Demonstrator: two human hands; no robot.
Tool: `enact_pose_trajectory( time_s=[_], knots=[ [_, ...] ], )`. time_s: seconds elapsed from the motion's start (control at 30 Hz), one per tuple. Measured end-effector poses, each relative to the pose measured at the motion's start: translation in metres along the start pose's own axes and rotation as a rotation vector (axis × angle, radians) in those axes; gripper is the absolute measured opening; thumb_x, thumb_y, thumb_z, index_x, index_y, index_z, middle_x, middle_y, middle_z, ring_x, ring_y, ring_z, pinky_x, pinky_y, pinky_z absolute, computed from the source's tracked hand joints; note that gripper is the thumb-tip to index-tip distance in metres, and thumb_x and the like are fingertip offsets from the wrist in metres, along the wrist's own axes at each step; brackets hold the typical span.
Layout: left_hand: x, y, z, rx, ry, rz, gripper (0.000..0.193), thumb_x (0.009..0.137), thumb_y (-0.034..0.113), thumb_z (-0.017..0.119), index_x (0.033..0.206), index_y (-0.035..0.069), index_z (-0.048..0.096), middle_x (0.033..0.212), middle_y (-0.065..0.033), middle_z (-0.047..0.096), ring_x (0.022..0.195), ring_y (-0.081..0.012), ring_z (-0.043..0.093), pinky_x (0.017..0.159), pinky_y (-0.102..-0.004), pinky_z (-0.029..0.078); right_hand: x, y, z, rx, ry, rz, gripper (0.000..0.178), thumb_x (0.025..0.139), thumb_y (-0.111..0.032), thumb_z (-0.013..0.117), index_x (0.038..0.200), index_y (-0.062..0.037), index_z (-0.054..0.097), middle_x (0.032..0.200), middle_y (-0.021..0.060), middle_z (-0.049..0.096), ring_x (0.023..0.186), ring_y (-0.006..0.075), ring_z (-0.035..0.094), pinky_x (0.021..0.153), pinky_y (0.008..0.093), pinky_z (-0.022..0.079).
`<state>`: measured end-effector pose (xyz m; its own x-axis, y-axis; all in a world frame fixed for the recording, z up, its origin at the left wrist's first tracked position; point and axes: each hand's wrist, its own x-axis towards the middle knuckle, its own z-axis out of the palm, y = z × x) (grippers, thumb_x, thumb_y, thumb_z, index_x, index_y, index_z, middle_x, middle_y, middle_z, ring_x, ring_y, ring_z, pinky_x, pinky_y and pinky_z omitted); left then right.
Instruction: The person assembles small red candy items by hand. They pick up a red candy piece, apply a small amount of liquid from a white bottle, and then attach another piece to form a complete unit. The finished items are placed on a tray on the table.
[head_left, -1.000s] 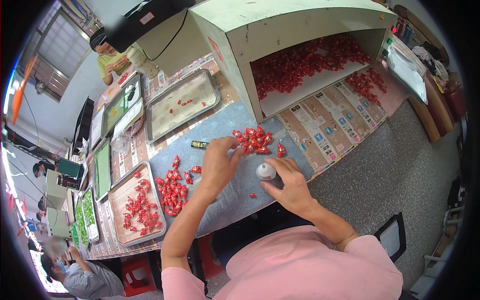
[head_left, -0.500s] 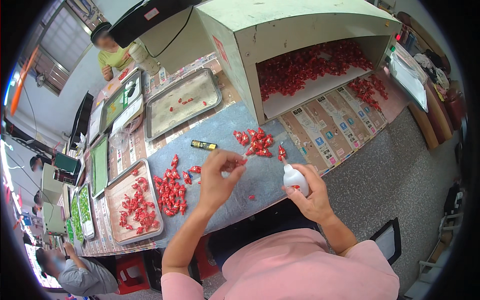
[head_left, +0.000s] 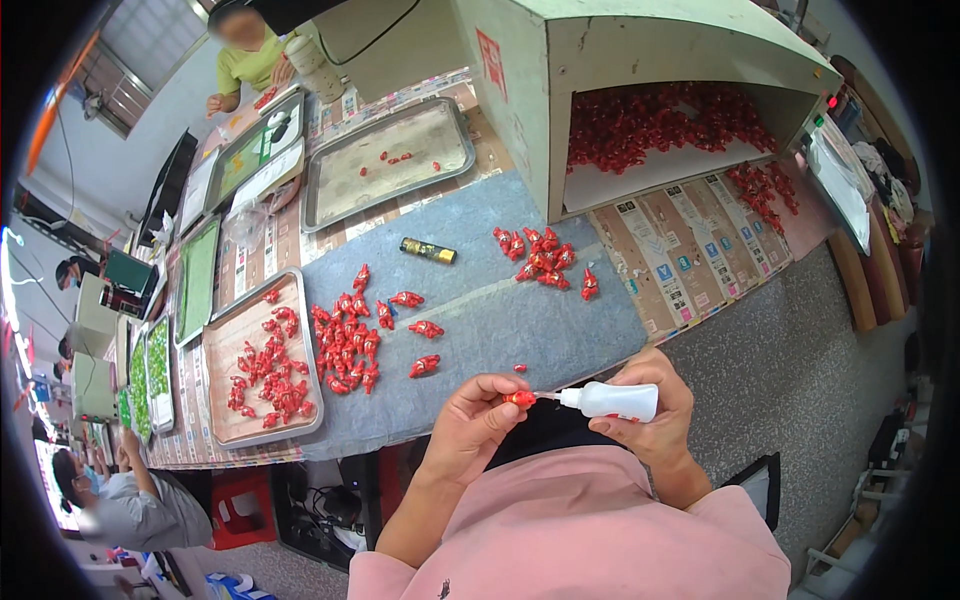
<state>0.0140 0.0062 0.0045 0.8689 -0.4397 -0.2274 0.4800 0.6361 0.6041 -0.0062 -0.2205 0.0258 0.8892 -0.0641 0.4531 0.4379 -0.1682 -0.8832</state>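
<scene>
My left hand (head_left: 470,425) is closed, pinching a small red figurine piece (head_left: 521,399) between thumb and fingers just past the table's near edge. In my right hand (head_left: 662,410) lies a white squeeze bottle (head_left: 618,401), tipped sideways, its thin nozzle pointing left at the red piece; the tip meets or nearly meets it. A tiny red part (head_left: 520,368) rests on the blue-grey mat (head_left: 480,330) beyond my left hand. To the left on the mat sits a cluster of glossy red figurines (head_left: 345,345), with a few single ones beside it. A smaller group (head_left: 540,256) sits farther right.
A tray of red figurines (head_left: 264,380) stands at left, a metal tray (head_left: 390,170) with a few red bits behind. A black-and-yellow cylinder (head_left: 428,250) lies on the mat. A pale metal box (head_left: 530,120) holds a red heap. One person (head_left: 250,60) sits far left, another (head_left: 145,505) near left.
Both hands have drawn back toward my body and come together. The bottle has turned from upright to sideways, its nozzle now at the red piece. The view has shifted slightly.
</scene>
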Motion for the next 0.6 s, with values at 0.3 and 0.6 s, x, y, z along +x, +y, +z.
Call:
enact_pose_trajectory(
  time_s=[0.3,0.6],
  knots=[
    [-0.0013,-0.0057,-0.0037,0.017,0.049,-0.005,0.02,0.084,0.001,0.069,0.101,0.006,0.061,0.105,-0.0087,0.061,0.091,-0.0165,0.061,0.082,-0.0291,0.05,-0.001,-0.0064,0.0,-0.117,0.006,-0.089,0.041,0.067,-0.025,0.088,0.092,-0.0027,0.065,0.073,0.0037,0.058,0.061,0.0134,0.051,0.055,0.0266,0.039],
    [-0.002,-0.0032,0.0022,0.073,0.081,0.03,0.017,0.083,-0.002,0.068,0.098,0.003,0.06,0.104,-0.0102,0.061,0.092,-0.0195,0.066,0.083,-0.033,0.056,-0.0033,-0.0068,-0.0022,-0.129,0.025,-0.073,0.04,0.067,-0.026,0.088,0.091,-0.0023,0.065,0.073,0.0044,0.058,0.06,0.0137,0.051,0.054,0.0268,0.039]
  ],
)
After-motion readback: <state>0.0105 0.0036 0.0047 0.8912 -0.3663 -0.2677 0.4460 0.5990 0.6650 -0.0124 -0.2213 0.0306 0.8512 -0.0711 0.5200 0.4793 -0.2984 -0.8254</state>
